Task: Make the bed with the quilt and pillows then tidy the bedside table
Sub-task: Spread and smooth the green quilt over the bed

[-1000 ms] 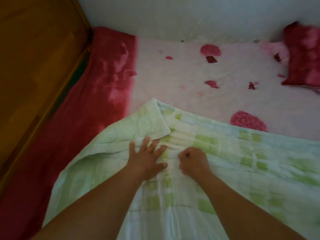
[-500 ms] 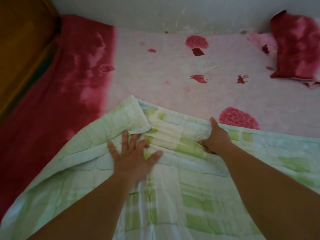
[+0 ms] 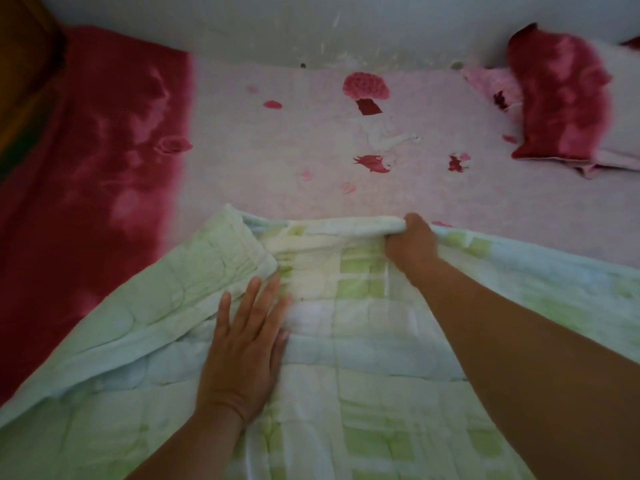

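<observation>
Green-and-white checked quilt (image 3: 363, 341) is spread over the near part of the bed, its far edge bunched and partly rolled, one corner folded back on itself. That far edge is pinched by the right hand (image 3: 410, 242), fingers curled shut around the rolled hem. On the quilt, nearer than the folded corner, the left hand (image 3: 242, 351) is pressed flat, fingers spread, nothing gripped. Beyond the quilt, the pink rose-print sheet (image 3: 277, 150) is exposed; its dark red band (image 3: 86, 168) is seen left of the quilt. A red-and-pink pillow (image 3: 561, 98) is propped far right of the quilt, against the wall (image 3: 311, 22).
</observation>
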Motion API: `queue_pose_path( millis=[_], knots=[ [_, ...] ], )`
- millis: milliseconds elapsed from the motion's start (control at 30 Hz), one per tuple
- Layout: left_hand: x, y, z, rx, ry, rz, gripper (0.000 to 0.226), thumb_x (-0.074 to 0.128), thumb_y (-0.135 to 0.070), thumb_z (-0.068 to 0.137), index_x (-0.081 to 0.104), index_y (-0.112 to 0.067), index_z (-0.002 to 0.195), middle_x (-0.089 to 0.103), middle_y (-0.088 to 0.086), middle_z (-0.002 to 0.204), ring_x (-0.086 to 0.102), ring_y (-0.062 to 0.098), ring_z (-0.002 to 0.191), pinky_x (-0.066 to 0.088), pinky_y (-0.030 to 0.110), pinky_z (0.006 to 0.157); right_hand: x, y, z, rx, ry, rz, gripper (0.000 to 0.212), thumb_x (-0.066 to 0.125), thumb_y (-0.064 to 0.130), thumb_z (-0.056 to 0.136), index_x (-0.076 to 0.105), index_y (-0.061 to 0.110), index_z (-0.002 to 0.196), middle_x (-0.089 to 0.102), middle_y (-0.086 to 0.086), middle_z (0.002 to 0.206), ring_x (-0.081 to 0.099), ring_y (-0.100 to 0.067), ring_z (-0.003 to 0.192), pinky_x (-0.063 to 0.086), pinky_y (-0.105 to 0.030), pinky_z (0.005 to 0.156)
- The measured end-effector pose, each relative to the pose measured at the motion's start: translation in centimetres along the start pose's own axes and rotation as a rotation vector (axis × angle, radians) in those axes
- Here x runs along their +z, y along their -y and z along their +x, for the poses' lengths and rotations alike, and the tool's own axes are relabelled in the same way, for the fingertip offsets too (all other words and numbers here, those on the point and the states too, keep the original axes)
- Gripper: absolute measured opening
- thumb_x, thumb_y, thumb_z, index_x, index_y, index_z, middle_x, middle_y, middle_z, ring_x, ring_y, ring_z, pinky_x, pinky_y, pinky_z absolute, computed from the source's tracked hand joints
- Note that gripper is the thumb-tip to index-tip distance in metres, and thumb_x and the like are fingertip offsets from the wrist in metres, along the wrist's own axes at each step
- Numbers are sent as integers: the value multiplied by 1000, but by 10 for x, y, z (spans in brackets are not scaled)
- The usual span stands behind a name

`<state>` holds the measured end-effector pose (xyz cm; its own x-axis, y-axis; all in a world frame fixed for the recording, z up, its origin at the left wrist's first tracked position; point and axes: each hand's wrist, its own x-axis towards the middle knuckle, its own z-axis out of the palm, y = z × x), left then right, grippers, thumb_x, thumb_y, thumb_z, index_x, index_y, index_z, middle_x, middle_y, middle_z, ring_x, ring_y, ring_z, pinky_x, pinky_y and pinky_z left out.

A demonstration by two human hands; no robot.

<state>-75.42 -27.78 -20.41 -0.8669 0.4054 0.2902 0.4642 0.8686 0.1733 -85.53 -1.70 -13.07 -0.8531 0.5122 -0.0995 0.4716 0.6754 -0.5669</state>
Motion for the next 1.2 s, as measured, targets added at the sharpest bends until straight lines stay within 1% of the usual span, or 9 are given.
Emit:
queue_pose_path(
  millis=[133,300,367,500,600,700,833,1067,1200],
  knots=[
    [-2,0,4,-36,64,51,61,28,-48,96,30,-18,149,22,2,159,14,24,148,11,57,116,-5,47,25,-174,-140,202,25,43,8,93,47,2,117,59,-22,111,56,-33,105,40,-33,82],
    [-1,-1,5,-50,101,39,55,31,-39,98,32,-20,149,19,1,160,12,24,148,15,56,116,33,53,39,-155,53,165,33,45,18,96,38,6,126,56,-21,115,55,-35,107,41,-37,87],
    [1,1,7,-56,125,39,52,31,-38,98,38,-21,146,22,-1,159,13,24,148,16,55,116,53,36,35,-149,164,137,51,52,18,92,29,13,137,54,-19,123,54,-35,113,41,-40,94],
    [2,6,12,-144,197,42,53,35,-43,93,49,-23,140,31,-4,156,18,21,147,17,54,115,69,32,25,-302,264,71,105,66,21,85,-17,22,150,34,-17,150,42,-33,132,36,-42,107],
    [1,5,13,-165,230,60,56,34,-45,92,46,-23,142,29,-4,156,16,21,147,17,54,116,68,35,-13,-346,25,-159,80,41,47,93,-6,23,153,17,-13,158,24,-33,142,19,-48,116],
    [3,5,15,-160,233,70,58,38,-45,90,48,-21,141,32,-2,155,20,22,147,19,56,115,83,17,-70,-398,87,-406,76,-1,64,85,9,30,153,2,-1,162,1,-34,147,2,-58,115],
    [5,5,17,-129,206,66,58,43,-46,87,52,-20,138,39,1,152,28,25,144,24,57,112,107,-5,-75,-449,19,-469,66,28,60,92,35,26,148,28,-7,156,13,-38,146,11,-63,113],
    [7,32,36,-28,127,109,65,25,-62,94,48,-23,141,30,4,156,23,26,145,21,54,113,109,0,-69,-423,1,-484,66,29,60,91,33,28,148,26,-4,157,10,-37,146,9,-63,113],
    [-10,60,74,-183,-19,146,74,34,-68,86,28,-28,148,14,4,160,10,29,147,12,56,113,113,-2,-66,-434,-22,-498,67,27,62,91,31,28,149,23,-3,158,8,-36,147,7,-62,114]
  ],
)
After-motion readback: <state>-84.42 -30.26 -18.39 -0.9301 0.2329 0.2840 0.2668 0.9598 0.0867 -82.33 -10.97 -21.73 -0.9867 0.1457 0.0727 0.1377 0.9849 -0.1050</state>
